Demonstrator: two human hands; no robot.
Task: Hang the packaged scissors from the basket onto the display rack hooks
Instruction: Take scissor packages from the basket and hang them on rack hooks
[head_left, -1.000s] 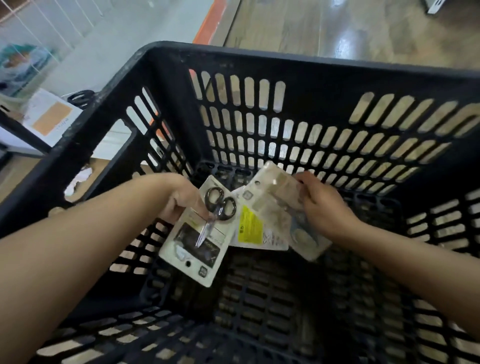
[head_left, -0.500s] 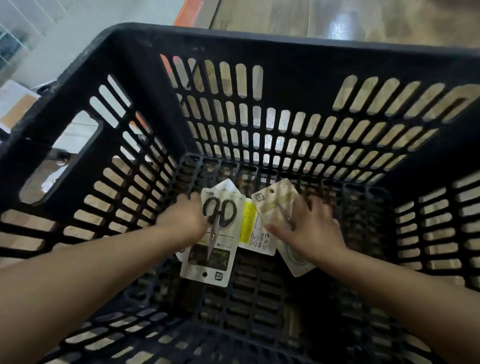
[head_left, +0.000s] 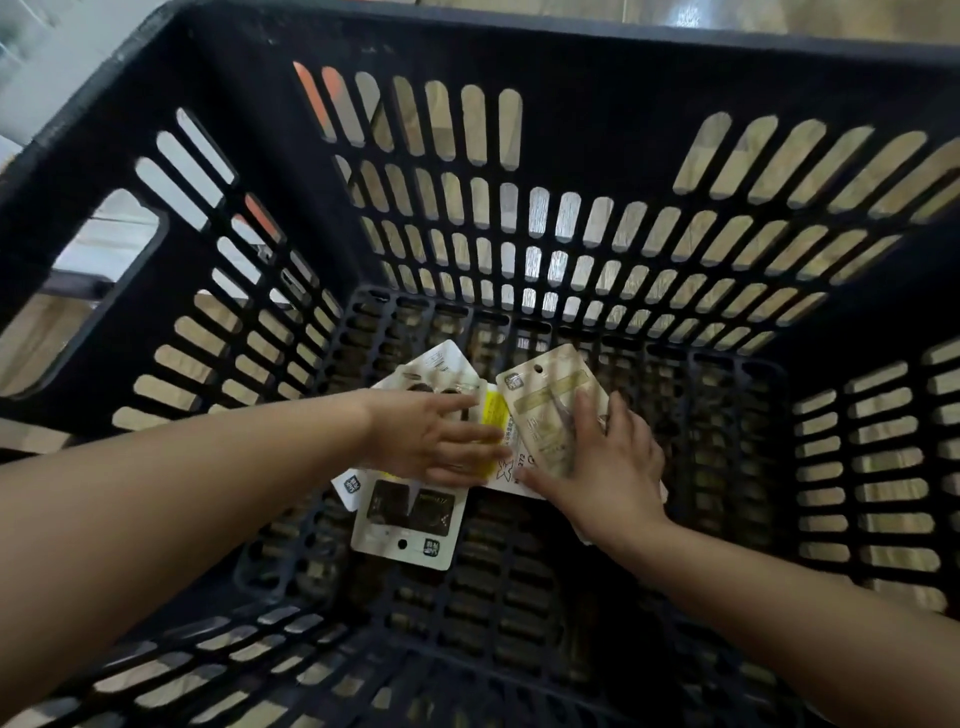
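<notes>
Now both of my hands lie low on the floor of the black basket (head_left: 613, 67), where a second ago they held the cards lifted and fanned. My left hand (head_left: 436, 441) lies flat and released, fingers straight, over the white scissors pack (head_left: 410, 525), its fingertips reaching onto the yellow-labelled pack (head_left: 496, 415) at the centre of the frame. Half a second ago that hand gripped the white pack by its edge with the black scissor handles in plain sight; the handles are now mostly covered by it. My right hand (head_left: 608, 467) presses a beige pack (head_left: 545, 410) down, fingers spread over its face and thumb stretched toward the yellow-labelled pack; I cannot tell whether anything is pinched beneath the palm. All three packs overlap, just below centre, touching the basket floor. The hang hole of the beige pack (head_left: 538, 369) shows at its upper edge. No rack or hook is in view. Judged from this, the packs are being regathered, and no pack is yet lifted out for hanging.
</notes>
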